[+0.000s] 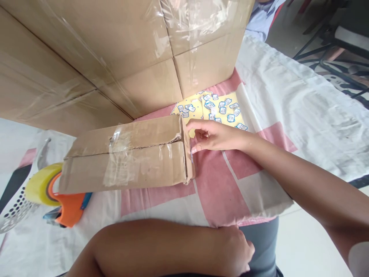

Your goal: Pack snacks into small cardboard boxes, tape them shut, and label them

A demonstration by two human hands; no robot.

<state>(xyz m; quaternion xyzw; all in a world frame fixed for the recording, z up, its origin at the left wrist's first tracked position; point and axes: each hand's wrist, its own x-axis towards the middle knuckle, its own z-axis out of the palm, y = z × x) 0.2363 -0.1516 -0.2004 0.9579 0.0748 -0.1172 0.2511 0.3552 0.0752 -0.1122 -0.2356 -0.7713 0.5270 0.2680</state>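
Observation:
A flat, long cardboard box (127, 159) with clear tape patches lies across the table in front of me. My right hand (213, 135) reaches in from the right and touches the box's right end flap, fingers spread on its edge. My left hand (235, 250) rests as a loose fist at the table's near edge, holding nothing that I can see. Behind the small box stands a big taped cardboard box (115, 54).
An orange tape dispenser (62, 202) with a yellowish tape roll sits at the left, partly under the small box. A yellow sheet with blue-white stickers (219, 109) lies beyond my right hand. A pink-and-white cloth (219, 188) covers the table. Chair legs (331, 57) stand far right.

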